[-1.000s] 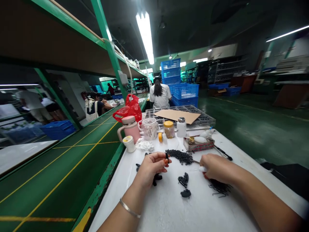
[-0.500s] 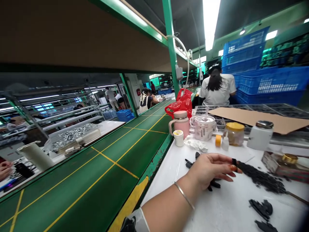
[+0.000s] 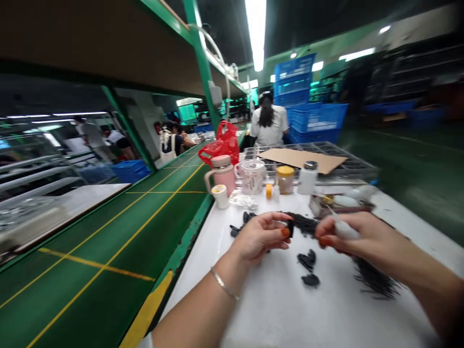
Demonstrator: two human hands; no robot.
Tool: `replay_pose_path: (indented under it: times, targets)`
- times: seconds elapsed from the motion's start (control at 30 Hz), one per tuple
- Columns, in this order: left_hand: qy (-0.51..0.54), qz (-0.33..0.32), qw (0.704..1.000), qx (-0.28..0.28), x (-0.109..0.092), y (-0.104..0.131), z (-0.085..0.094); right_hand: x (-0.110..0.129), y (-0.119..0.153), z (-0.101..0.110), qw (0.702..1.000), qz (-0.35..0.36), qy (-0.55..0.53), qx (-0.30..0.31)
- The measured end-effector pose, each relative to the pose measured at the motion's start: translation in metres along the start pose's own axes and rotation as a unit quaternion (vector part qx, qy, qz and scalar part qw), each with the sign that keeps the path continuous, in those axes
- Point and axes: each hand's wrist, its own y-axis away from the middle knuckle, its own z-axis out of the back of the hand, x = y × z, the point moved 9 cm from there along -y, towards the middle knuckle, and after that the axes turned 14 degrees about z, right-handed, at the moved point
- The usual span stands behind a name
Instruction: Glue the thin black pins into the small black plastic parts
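My left hand [image 3: 255, 238] pinches a small black piece [image 3: 290, 228] between thumb and fingers above the white tabletop [image 3: 261, 309]. To the right, my right hand [image 3: 366, 237] is closed round a small white squeeze bottle [image 3: 345, 229] with a thin nozzle pointing up and left. A gap separates the bottle tip from the black piece. Behind the hands lies a heap of small black parts [image 3: 304, 223], partly covered by them. A few curved black parts [image 3: 307, 260] rest between my forearms. Thin black strips [image 3: 377, 282] lie beneath my right wrist.
A green conveyor belt [image 3: 145, 217] runs along the left. Toward the back stand a pink mug [image 3: 223, 176], a clear jug [image 3: 253, 178], a yellow-lidded jar [image 3: 285, 181] and a white bottle [image 3: 308, 179]. Beyond them are a cardboard sheet [image 3: 304, 158], blue crates [image 3: 315, 118] and a seated person [image 3: 268, 121].
The view has swung right. My right hand has come into view with the squeeze bottle. My left hand still pinches a black piece, now held away from the heap.
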Motion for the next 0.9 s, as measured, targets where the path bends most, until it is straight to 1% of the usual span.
replay_pose_path:
  times: [0.1,0.2,0.27,0.4,0.5,0.73,0.83,0.9]
  targets:
    - [-0.005,0.004,1.0,0.025,0.003,0.0,-0.008,0.019,-0.001,-0.003,0.992,0.024,-0.102,-0.073]
    - [0.005,0.009,0.999,0.035,0.005,0.0,-0.012,0.031,-0.003,-0.012,0.979,0.066,-0.142,-0.129]
    - [0.017,0.017,0.999,0.034,0.007,0.0,-0.012,0.036,-0.001,-0.012,0.975,0.083,-0.131,-0.161]
    - [0.042,0.027,0.998,0.036,0.007,-0.002,-0.012,0.043,0.005,-0.004,0.97,0.101,-0.064,-0.213]
    - [0.042,0.03,0.998,0.036,0.008,-0.002,-0.012,0.048,0.007,-0.002,0.967,0.111,-0.025,-0.228]
    - [0.032,0.035,0.998,0.031,0.009,-0.003,-0.016,0.056,0.007,-0.011,0.959,0.177,-0.001,-0.22]
    - [0.013,0.039,0.999,0.01,0.009,0.0,-0.01,0.057,0.007,-0.01,0.951,0.199,0.028,-0.234]
    - [-0.016,0.039,0.999,-0.02,0.011,0.003,-0.003,0.06,0.009,-0.009,0.944,0.219,0.06,-0.24]
